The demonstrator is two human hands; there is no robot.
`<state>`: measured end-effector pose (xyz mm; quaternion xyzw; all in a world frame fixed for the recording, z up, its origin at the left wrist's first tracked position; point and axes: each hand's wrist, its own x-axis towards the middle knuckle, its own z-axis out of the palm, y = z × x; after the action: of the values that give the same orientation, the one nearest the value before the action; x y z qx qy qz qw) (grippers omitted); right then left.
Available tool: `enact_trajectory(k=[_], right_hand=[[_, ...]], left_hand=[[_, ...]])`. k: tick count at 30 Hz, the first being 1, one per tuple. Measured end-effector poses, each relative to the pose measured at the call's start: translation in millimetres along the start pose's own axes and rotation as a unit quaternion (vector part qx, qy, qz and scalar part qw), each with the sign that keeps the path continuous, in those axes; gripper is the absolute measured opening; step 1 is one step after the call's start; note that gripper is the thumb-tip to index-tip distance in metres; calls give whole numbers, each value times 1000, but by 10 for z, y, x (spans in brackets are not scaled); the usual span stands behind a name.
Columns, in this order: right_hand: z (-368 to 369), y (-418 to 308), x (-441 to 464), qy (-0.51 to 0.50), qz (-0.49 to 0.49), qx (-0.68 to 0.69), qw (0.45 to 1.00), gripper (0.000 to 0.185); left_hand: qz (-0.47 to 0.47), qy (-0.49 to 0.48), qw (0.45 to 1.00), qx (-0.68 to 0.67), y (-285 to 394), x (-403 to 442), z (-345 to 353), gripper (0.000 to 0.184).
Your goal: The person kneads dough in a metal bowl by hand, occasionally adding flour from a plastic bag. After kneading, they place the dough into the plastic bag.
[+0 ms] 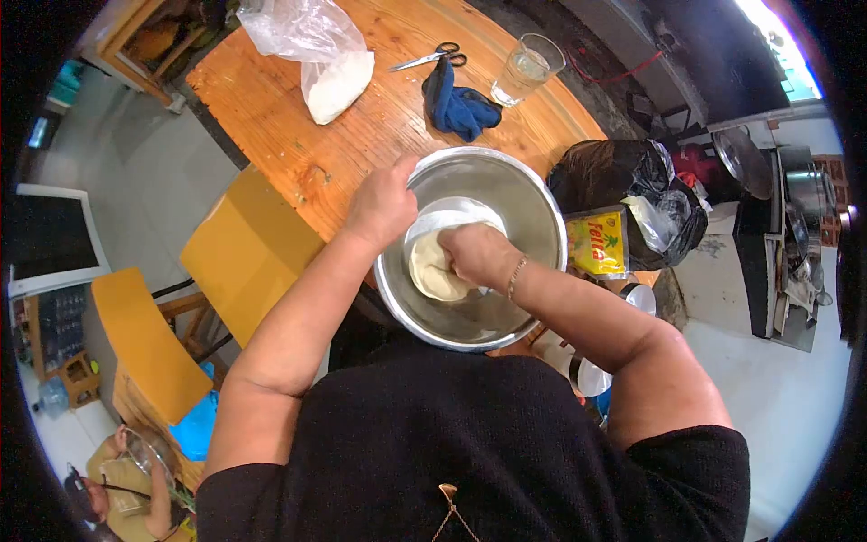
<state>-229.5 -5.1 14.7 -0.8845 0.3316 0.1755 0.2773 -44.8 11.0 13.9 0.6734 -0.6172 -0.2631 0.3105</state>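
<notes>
From where I sit, far from the table, I have the pale dough (432, 269) inside the metal bowl (533, 190), a little left of its centre, against a patch of white powder (456, 210) that spreads on its far side. The bowl's mouth faces up toward my camera, and being round, it gives me no long axis to read. The bare part of the dough runs longest from its far edge back toward the wearer's body (the rest lies under the knuckles, so I can't tell its full length or where it truly points). I see the right hand (477, 256) down in the bowl, fingers curled against the dough with their tips hidden; I cannot tell whether it grasps or only presses. The left hand (386, 200) grips the rim on the left. Beyond the bowl, on the wooden table (397, 104), I make out a blue cloth (459, 107), scissors (432, 58) with blades toward the left, a glass (526, 72) of clear liquid and a clear bag (336, 81) with white powder in it. A yellow packet (598, 244) sits just right of the bowl, near a black plastic bag (601, 172).
</notes>
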Motion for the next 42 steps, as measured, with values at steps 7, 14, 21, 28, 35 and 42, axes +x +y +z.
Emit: enact_trajectory(k=[7,14,21,28,35,42], right_hand=[[136,-2,328,189,125,83,971,17],[-315,-36,-147,10,73,335,939,32],[-446,184,-360,-57,320,358,875,56],[-18,51,135,243,258,144,924,56],[-275,-545,-298,35,-26,-2,999,28],[58,-603,-119,42,114,17,992,21]], left_hand=[[2,4,1000,25,1,-16,12,25],[-46,-20,997,65,68,-16,-26,32],[-25,10,998,54,47,-18,6,28],[-38,14,997,64,57,-50,14,28],[-12,26,999,30,13,-42,-1,29],[-18,20,999,-19,-12,-51,11,27]])
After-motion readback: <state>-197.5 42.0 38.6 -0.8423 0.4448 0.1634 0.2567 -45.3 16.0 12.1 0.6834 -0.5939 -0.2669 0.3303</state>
